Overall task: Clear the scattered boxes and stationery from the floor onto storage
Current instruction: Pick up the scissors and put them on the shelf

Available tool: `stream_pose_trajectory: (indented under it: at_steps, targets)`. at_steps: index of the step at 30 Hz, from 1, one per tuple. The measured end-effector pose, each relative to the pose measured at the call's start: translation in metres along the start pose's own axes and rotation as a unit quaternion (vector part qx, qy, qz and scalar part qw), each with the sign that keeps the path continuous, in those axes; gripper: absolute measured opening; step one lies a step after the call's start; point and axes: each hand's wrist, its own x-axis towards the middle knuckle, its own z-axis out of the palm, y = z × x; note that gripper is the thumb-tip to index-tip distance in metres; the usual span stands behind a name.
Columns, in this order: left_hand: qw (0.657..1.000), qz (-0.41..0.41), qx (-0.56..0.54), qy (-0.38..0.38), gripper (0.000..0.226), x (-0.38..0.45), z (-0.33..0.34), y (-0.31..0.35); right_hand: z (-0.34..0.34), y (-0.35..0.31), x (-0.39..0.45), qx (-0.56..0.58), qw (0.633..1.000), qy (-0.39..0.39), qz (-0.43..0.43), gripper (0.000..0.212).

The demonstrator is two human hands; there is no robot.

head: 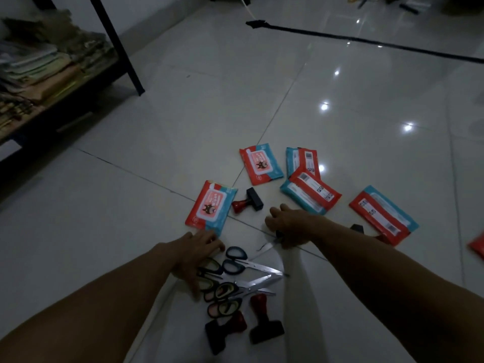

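Several red-and-teal wipe packs lie on the tiled floor: one (210,206) just beyond my left hand, one (260,163) further out, and others (310,193) to the right. My left hand (197,255) lies flat with spread fingers on the handles of a pile of scissors (235,281). My right hand (288,227) is curled around the dark handle of another pair of scissors (265,247), whose blade sticks out to the left below the hand. A red-handled stamp (248,203) lies between the hands, and two more stamps (264,323) lie close to me.
A low dark shelf (78,82) with stacked papers and cloth stands at the left, with its black leg (123,51) on the floor. A black cable (366,41) crosses the floor at the back. Another wipe pack (383,214) lies at the right, and a red pack edge (478,246) shows at the frame's right border.
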Motion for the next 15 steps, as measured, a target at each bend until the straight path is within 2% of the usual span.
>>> stream_pose_trajectory:
  at_steps: [3, 6, 10, 15]
  targets:
    - [0.998, 0.007, 0.066, 0.008, 0.124, -0.003, 0.016, -0.002, 0.006, 0.001, 0.0, 0.008, 1.0, 0.007, 0.014, 0.056]
    - [0.995, 0.011, 0.086, 0.047, 0.107, -0.006, 0.025, -0.009, 0.0, 0.002, 0.002, 0.018, 0.999, -0.003, 0.035, 0.039]
    - [0.995, 0.033, 0.054, 0.082, 0.092, -0.007, 0.03, -0.017, -0.008, -0.005, 0.007, 0.061, 0.996, 0.002, 0.066, 0.03]
    - [0.993, 0.048, 0.008, 0.105, 0.081, -0.007, 0.028, -0.018, -0.017, -0.038, 0.021, 0.125, 0.991, 0.028, 0.049, 0.044]
